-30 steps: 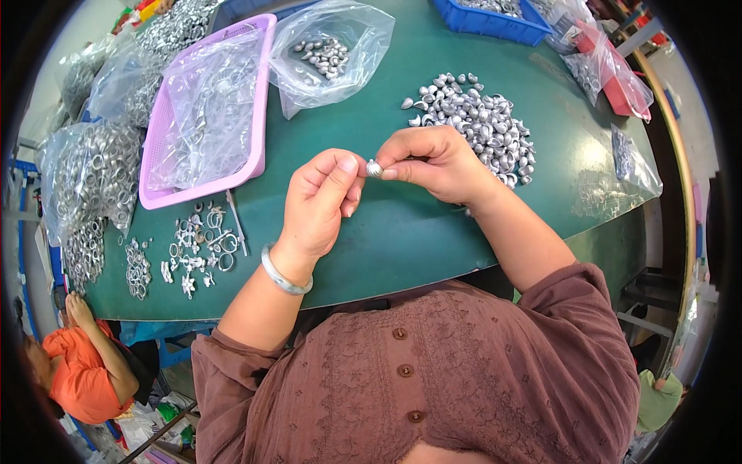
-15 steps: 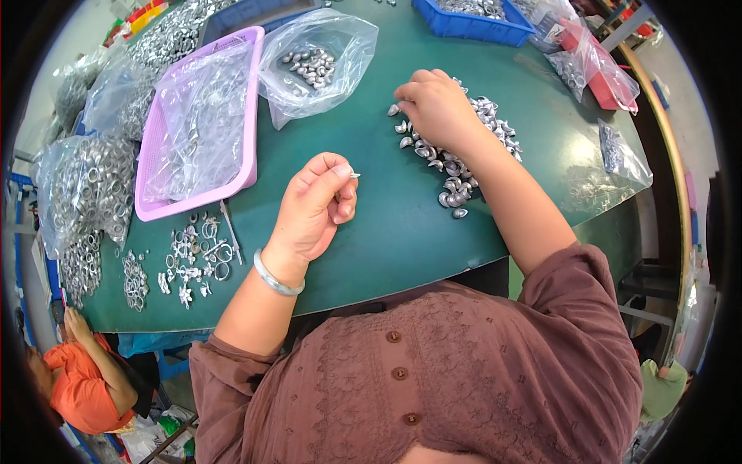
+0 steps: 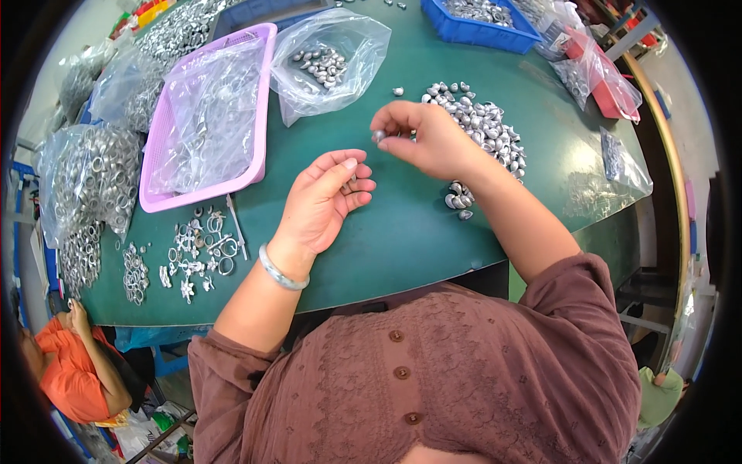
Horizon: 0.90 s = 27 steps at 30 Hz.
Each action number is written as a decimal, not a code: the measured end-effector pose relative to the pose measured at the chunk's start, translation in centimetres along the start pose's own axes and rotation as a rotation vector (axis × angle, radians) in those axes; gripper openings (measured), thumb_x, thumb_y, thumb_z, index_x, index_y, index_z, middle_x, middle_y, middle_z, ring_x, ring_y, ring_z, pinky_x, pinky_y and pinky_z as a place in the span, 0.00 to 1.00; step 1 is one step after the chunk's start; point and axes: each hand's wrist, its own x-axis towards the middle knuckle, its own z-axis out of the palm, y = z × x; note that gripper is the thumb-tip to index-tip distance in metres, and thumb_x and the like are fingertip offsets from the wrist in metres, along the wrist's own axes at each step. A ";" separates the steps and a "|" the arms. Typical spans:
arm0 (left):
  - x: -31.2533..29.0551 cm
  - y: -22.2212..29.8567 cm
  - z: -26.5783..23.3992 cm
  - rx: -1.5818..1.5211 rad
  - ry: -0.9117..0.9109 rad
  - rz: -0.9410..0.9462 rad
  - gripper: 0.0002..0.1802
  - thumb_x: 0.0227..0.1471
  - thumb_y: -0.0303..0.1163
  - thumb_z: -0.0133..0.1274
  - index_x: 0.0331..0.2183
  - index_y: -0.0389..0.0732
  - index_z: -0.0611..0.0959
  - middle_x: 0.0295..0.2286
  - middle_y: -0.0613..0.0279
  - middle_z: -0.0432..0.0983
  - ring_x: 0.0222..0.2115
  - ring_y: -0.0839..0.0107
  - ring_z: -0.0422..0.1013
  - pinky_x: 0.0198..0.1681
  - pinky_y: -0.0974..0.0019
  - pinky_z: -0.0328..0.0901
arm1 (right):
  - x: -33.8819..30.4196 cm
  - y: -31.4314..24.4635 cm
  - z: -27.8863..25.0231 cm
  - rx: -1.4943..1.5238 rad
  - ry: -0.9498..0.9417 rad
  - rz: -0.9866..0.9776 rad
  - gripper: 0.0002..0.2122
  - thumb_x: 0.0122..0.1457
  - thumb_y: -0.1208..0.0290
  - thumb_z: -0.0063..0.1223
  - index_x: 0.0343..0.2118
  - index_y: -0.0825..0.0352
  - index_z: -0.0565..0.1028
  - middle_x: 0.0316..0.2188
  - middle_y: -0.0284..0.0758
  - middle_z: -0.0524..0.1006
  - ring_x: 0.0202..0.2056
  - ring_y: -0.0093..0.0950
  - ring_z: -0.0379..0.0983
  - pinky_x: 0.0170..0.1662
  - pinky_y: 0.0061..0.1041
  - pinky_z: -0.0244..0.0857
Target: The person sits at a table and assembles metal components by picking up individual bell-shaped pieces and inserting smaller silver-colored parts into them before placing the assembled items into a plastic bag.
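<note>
My right hand (image 3: 433,141) pinches a small rounded silver metal piece (image 3: 379,136) between thumb and fingertips, above the green tabletop. Close beside it, my left hand (image 3: 321,203) is turned partly palm up with its fingers curled. A bit of a small metal piece (image 3: 353,179) shows between its thumb and fingers; the rest is hidden. A pile of similar silver shell-shaped pieces (image 3: 495,135) spreads under and behind my right wrist. One loose piece (image 3: 398,91) lies beyond my right hand.
A clear bag (image 3: 363,58) with silver pieces lies at the far middle, next to a lilac basket (image 3: 263,116) of bagged parts. Rings and charms (image 3: 205,246) lie near left, by ring-filled bags (image 3: 89,182). A blue tray (image 3: 495,39) stands far right. Another person (image 3: 73,375) sits at left.
My right hand has moved from the pile toward my left hand, carrying a metal piece. The left hand's fingers have loosened slightly and turned up. The view has shifted a little.
</note>
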 end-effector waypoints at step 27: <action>-0.2 0.0 0.5 0.245 0.004 0.051 0.10 0.51 0.37 0.47 0.26 0.39 0.74 0.19 0.69 0.66 0.17 0.82 0.59 0.17 0.80 0.52 | -3.0 -0.6 3.3 0.598 0.035 -0.029 0.17 0.47 0.82 0.50 0.42 0.70 0.64 0.25 0.30 0.71 0.29 0.17 0.67 0.35 0.17 0.61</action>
